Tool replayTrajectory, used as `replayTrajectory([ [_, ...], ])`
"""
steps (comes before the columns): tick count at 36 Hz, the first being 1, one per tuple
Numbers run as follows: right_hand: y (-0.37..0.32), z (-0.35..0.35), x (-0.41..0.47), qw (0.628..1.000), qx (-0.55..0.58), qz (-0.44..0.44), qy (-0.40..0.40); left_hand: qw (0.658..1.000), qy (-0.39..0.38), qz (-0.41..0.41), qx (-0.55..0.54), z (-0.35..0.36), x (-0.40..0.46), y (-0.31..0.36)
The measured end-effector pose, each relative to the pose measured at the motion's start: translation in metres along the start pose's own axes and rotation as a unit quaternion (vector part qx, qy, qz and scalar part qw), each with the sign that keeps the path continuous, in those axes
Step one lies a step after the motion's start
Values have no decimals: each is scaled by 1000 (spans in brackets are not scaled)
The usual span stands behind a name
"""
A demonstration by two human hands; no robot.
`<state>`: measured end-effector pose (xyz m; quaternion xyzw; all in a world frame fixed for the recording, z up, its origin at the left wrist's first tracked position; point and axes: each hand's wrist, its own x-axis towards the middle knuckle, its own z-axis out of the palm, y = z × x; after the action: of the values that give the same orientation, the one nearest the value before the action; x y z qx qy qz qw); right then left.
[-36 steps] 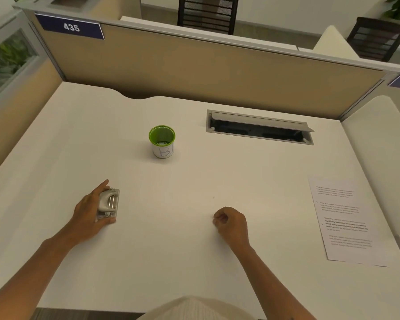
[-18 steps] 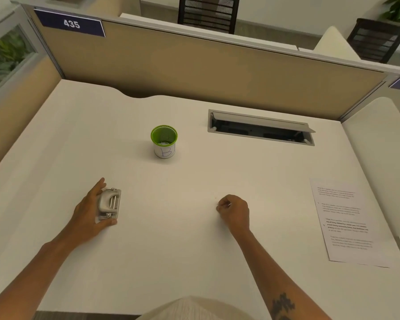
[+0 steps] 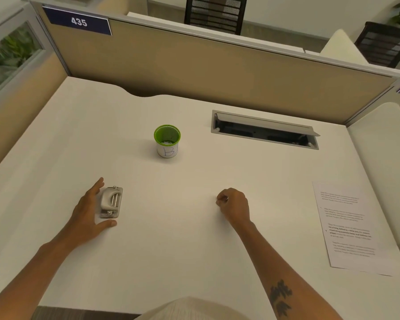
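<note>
Currently, my left hand [image 3: 88,211] flanks the hole punch [image 3: 111,202] with a released grip, likely to steady it on the desk [image 3: 171,250]; my right hand [image 3: 234,205] is curled, contents indeterminate.

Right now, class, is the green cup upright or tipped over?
Upright: the green cup stands on its base on the desk, rim facing up, pale bits visible inside.
</note>
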<state>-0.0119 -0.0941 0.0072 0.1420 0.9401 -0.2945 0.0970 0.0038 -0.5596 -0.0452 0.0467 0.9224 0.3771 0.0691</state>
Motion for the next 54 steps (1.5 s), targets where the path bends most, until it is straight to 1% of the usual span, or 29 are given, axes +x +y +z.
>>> replayTrajectory([
  [10,-1,-2,4,996,-68,-50,-19,1000,2,-18,10,1,-4,1],
  [19,-4,4,3,987,-135,-84,-25,999,23,-6,26,2,-6,12],
  [27,-11,10,-5,967,-223,-116,-28,997,55,7,43,8,-9,29],
  [34,-7,18,-8,954,-263,-137,-42,995,79,11,62,17,-11,39],
  [39,-5,20,-8,944,-292,-146,-43,992,104,-4,72,24,-12,46],
  [41,-2,20,-6,944,-291,-149,-45,990,116,5,77,30,-12,50],
  [43,2,17,-2,957,-252,-136,-54,989,119,11,83,35,-13,53],
  [44,4,15,1,967,-215,-121,-60,990,114,9,84,37,-14,55],
  [46,6,5,8,988,-112,-78,-67,991,102,4,87,42,-15,58],
  [48,8,-7,15,998,-1,-21,-65,991,92,6,94,49,-16,60],
  [51,8,-24,21,984,151,63,-66,990,76,21,113,60,-18,65],
  [54,5,-40,33,966,231,99,-64,989,76,23,128,68,-20,71],
])
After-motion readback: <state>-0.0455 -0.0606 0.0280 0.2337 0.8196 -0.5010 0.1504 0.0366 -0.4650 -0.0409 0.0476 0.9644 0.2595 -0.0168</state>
